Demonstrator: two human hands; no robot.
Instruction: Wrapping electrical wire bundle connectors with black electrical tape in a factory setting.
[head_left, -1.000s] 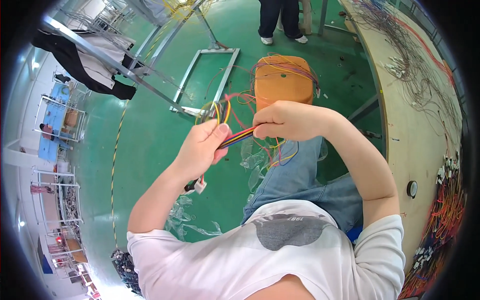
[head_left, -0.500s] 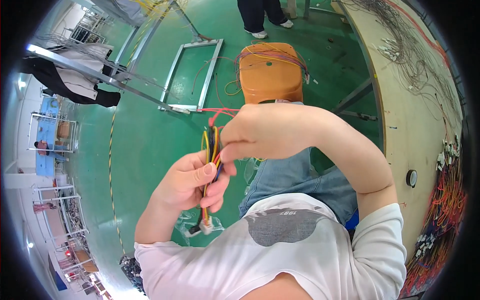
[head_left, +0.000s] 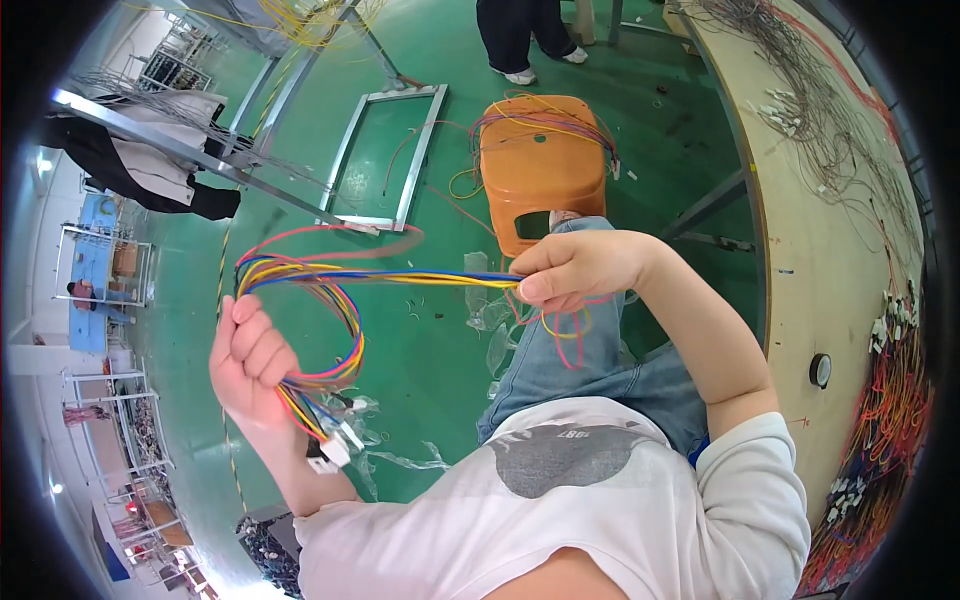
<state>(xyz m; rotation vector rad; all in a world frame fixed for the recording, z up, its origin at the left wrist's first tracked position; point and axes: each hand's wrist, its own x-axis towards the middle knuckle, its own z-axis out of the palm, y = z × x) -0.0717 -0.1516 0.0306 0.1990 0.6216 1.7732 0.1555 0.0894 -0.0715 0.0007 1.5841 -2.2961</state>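
Note:
A wire harness [head_left: 420, 277] of red, yellow, blue and dark wires stretches between my two hands. My left hand [head_left: 252, 355], at the left, is closed around the bundle, which loops out beside it. White and black connectors [head_left: 335, 450] hang below that fist at the harness end. Over my knee, my right hand [head_left: 570, 272] pinches the other part of the bundle between thumb and fingers. Loose pink and yellow wire ends [head_left: 570, 330] dangle under the right hand.
An orange stool [head_left: 542, 165] with more wires on it stands ahead. To the right runs a wooden table [head_left: 800, 290] with wire bundles and a black tape roll [head_left: 820, 370]. A metal frame [head_left: 408, 190] lies on the green floor, near clear plastic scraps. Someone's legs [head_left: 508, 35] show beyond.
My hands have moved apart, left hand to the left and right hand slightly right and lower. The harness, bunched between them before, is now drawn out and looped at the left.

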